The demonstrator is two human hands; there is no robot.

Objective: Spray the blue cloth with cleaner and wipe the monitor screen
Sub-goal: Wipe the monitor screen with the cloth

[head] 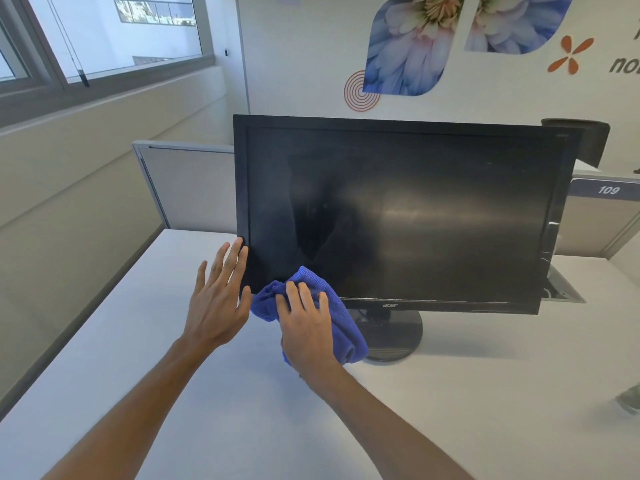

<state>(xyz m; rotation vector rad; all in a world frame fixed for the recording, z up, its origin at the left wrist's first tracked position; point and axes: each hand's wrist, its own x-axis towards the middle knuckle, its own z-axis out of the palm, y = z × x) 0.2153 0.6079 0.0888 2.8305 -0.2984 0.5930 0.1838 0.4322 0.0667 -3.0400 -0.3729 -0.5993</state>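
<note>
A black monitor [415, 209] with a dark, switched-off screen stands on a round base on the white desk [138, 358]. My right hand [306, 323] lies with straight fingers on the bunched blue cloth [346, 327] and presses it against the screen's lower left corner. My left hand [218, 296] is spread flat, its fingertips touching the monitor's left bezel. The spray cleaner is only a blurred pale shape [628, 398] at the right edge of the desk, too cut off to identify.
Grey cubicle partitions [187, 188] stand behind the desk, one with a label reading 109 [608, 190]. A cable opening [561, 289] sits in the desk behind the monitor's right side. A window is at the upper left, and a wall with flower prints rises behind.
</note>
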